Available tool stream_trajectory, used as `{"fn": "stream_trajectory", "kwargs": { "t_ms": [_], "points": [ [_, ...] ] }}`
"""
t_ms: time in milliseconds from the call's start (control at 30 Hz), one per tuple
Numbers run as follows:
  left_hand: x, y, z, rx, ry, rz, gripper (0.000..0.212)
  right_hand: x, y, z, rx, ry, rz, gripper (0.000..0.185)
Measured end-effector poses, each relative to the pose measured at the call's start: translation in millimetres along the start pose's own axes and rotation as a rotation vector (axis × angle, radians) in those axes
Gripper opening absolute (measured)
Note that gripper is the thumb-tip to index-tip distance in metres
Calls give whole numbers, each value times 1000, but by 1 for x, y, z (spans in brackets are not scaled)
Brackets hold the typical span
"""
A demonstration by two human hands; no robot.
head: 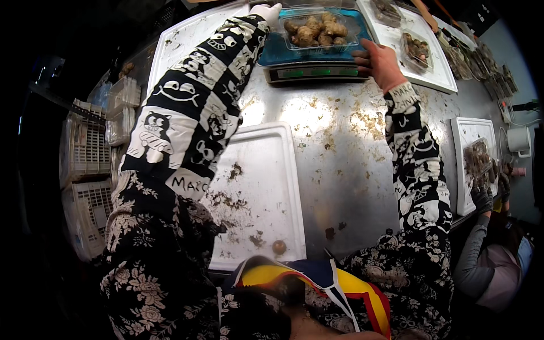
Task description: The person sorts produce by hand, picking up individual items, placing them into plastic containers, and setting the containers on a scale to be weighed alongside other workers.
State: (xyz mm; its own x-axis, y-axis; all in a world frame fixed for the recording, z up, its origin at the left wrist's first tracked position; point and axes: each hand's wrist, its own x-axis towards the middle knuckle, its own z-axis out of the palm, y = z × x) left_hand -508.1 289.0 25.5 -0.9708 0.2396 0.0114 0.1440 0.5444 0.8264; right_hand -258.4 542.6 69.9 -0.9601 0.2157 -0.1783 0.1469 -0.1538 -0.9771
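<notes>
A clear plastic clamshell box [297, 46] filled with small brown taro-like tubers [325, 30] rests on the blue plate of a digital scale [361, 34], whose green display is lit. My left hand [267, 12], partly cut off at the top edge, looks pale, perhaps gloved, and is at the box's far left by its raised lid; whether its fingers grip the lid cannot be told. At the scale's right edge is my right hand [378, 61], bare, its fingers spread beside the box and holding nothing.
A white foam tray [293, 170] with soil crumbs and one round tuber [279, 247] lies before me. Another foam tray [442, 83] at upper right holds filled boxes [417, 53]. Empty clear boxes [121, 123] and plastic crates [87, 148] stand left. A co-worker's gloved hands [482, 197] are at right.
</notes>
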Motion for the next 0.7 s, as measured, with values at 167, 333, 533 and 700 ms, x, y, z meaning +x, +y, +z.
{"fn": "stream_trajectory", "kwargs": {
  "t_ms": [167, 333, 533, 700],
  "points": [
    [-65, 1, -17, -6, 145, 155, 50, -54, 16, -39, 3, 67, 1, 44],
    [-157, -7, -70, 76, 101, 73, 38, -143, 39, -25, -99, 70, 80, 48],
    [-240, -58, -120, 176, 245, -159, 23, -240, 81, 15, -66, -110, 260, 48],
    [-289, -100, -121, 287, 355, 27, 29, -302, 105, 38, -34, -165, 335, 45]
  ]
}}
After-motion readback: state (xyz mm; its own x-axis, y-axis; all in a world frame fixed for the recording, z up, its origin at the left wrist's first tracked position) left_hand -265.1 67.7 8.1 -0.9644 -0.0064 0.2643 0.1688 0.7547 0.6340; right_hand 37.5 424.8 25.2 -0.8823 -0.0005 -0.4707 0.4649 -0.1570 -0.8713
